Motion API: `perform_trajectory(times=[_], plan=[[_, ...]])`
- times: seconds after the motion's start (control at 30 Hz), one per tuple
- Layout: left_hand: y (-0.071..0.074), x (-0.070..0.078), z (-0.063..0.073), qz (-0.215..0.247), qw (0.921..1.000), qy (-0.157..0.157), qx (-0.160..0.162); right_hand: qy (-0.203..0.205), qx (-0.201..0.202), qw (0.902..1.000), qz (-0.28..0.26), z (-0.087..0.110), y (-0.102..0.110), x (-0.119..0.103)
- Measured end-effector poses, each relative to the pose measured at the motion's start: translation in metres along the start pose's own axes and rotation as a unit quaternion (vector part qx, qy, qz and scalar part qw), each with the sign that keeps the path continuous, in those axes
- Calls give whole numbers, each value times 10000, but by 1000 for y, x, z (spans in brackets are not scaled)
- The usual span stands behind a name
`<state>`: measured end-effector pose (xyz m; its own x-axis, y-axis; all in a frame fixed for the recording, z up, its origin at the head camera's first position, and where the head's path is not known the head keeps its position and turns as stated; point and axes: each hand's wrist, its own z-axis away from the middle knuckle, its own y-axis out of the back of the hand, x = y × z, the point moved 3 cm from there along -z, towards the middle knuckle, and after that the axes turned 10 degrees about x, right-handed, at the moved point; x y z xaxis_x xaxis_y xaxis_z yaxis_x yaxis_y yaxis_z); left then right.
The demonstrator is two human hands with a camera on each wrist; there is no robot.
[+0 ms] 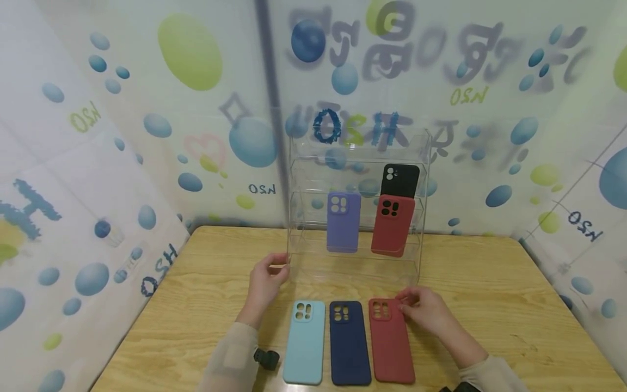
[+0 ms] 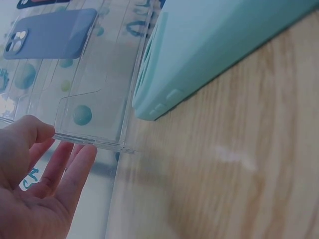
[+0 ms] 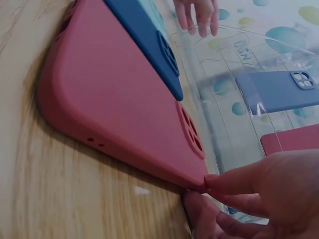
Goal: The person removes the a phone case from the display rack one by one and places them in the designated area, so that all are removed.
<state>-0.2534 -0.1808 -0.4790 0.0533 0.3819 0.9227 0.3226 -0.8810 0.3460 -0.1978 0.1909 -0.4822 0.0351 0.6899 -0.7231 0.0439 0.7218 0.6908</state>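
Note:
A clear tiered display stand [image 1: 355, 267] stands on the table. My left hand [image 1: 266, 280] holds its left side edge, thumb on one face and fingers on the other [image 2: 47, 184]. Low on the table lie three phone cases in a row: light blue [image 1: 305, 348], navy [image 1: 350, 348] and red [image 1: 393, 348]. With thumb and fingertips my right hand [image 1: 428, 310] pinches the upper right corner of the red case, which lies flat [image 3: 114, 94]. In the stand are a purple case [image 1: 344, 228], another red case [image 1: 393, 228] and, behind that one, a black case [image 1: 404, 182].
Around everything runs a wooden table [image 1: 490, 305]. A patterned curtain wall [image 1: 220, 163] with dots and letters closes off the back and both sides. A dark wrist device [image 1: 266, 359] sits at the left sleeve, near the light blue case.

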Motion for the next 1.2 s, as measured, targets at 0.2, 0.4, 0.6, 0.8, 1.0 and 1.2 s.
perform_trajectory(times=[0.2,0.4,0.6,0.8,1.0,1.2], plan=[[0,-1,0,39,10000,19,-5,124,112,9994,308,1,-2,-4],[0,2,0,32,9999,-77,58,208,227,9983,488,1,-3,-7],[-1,1,-1,1,10000,-80,48,303,313,9979,487,3,-4,-9],[-1,0,0,0,10000,-49,53,362,472,9974,418,5,-7,-6],[-1,1,2,14,10000,30,0,420,667,9968,109,6,-1,-13],[-1,2,2,13,10000,88,-9,646,981,9930,92,3,10,-25]])
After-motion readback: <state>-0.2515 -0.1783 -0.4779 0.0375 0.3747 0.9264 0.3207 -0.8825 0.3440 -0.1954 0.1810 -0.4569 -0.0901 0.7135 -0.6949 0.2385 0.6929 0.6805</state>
